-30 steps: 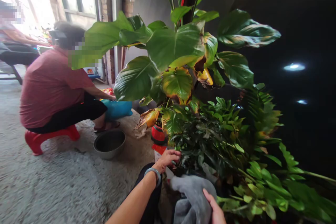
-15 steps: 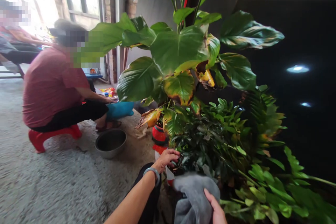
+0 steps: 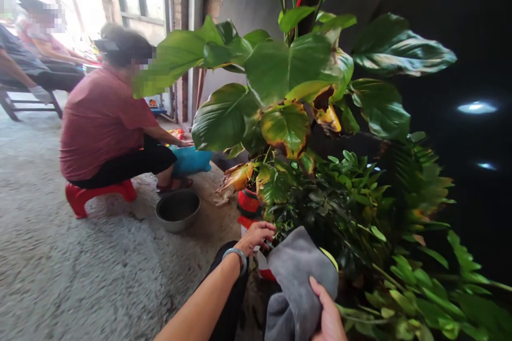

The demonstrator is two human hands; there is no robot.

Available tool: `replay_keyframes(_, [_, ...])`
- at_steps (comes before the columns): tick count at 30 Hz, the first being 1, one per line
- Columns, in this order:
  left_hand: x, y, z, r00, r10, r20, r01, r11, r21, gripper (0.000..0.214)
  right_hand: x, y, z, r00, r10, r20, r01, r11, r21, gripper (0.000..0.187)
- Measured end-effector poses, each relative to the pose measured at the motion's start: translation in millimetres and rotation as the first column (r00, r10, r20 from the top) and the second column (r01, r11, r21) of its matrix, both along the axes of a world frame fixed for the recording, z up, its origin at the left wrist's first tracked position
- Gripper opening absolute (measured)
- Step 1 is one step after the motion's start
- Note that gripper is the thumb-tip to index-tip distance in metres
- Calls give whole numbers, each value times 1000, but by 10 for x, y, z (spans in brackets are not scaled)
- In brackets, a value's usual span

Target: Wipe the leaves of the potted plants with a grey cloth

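Observation:
My right hand (image 3: 328, 311) grips a grey cloth (image 3: 302, 269), its thumb lying on the near side and the fabric hanging in folds. A bit of bright yellow-green shows behind the cloth's right edge. My left hand (image 3: 258, 236), with a bangle (image 3: 237, 257) at the wrist, reaches to the edge of a low dark-leaved plant (image 3: 304, 208). Its fingers are loosely bent and apart beside the leaves, with no held object visible. Below it, a white and red pot (image 3: 265, 266) is partly hidden by the cloth.
A large broad-leaved plant (image 3: 286, 66) with browned leaves rises ahead from a red pot (image 3: 248, 203). Leafy stems (image 3: 416, 272) spread right. A metal basin (image 3: 178, 210) sits on the concrete floor. A person (image 3: 106, 117) sits on a red stool (image 3: 96, 192) by a blue bag (image 3: 190, 160).
My right hand has raised and spread the grey cloth, now close beside my left hand. My left hand stays by the leaves. The view has shifted slightly left.

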State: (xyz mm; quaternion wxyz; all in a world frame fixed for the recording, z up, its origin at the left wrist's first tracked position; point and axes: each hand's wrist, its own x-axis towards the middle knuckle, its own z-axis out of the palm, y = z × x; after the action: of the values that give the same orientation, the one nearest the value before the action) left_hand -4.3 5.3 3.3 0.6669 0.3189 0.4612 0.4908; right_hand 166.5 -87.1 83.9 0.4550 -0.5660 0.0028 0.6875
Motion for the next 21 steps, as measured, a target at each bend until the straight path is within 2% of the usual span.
replay_keyframes(1, [-12, -5, 7, 1000, 11, 2, -11, 1000, -4, 31, -4, -32, 10, 1000, 7, -12, -7, 1000, -15, 44])
replay_keyframes(3, [-26, -17, 20, 999, 37, -1, -37, 999, -8, 30, -31, -67, 117, 999, -39, 13, 39, 999, 36, 51])
replay_keyframes(6, [-27, -15, 10, 999, 54, -2, -54, 998, -10, 30, -81, -43, 327, 973, -176, 149, 141, 965, 220, 58])
replay_keyframes(9, [-31, 30, -62, 994, 112, -7, -113, 993, -22, 26, -82, 2, 332, 935, -236, 265, 142, 934, 329, 57])
replay_keyframes(11, [-47, 73, -120, 980, 201, -11, -201, 979, -23, 26, -44, -1, 193, 948, -192, 255, 119, 953, 278, 57])
replay_keyframes(14, [-77, 102, -157, 959, 285, -1, -285, 958, 21, 27, 30, -64, -22, 993, 23, 117, -29, 998, 49, 56])
replay_keyframes(16, [-83, 87, -138, 968, 252, 16, -253, 964, 78, 29, 39, -110, -20, 989, 147, 24, -145, 988, -52, 56])
replay_keyframes(17, [-78, 74, -123, 977, 213, 25, -214, 972, 99, 32, 22, -120, 41, 988, 153, 12, -152, 987, -54, 57])
replay_keyframes(19, [-56, 56, -103, 993, 110, 43, -114, 987, 109, 46, -51, -90, 246, 997, 54, 60, -56, 998, 33, 57])
replay_keyframes(21, [-32, 64, -122, 996, 65, 60, -71, 992, 109, 62, -151, 7, 462, 982, -109, 151, 77, 976, 203, 56])
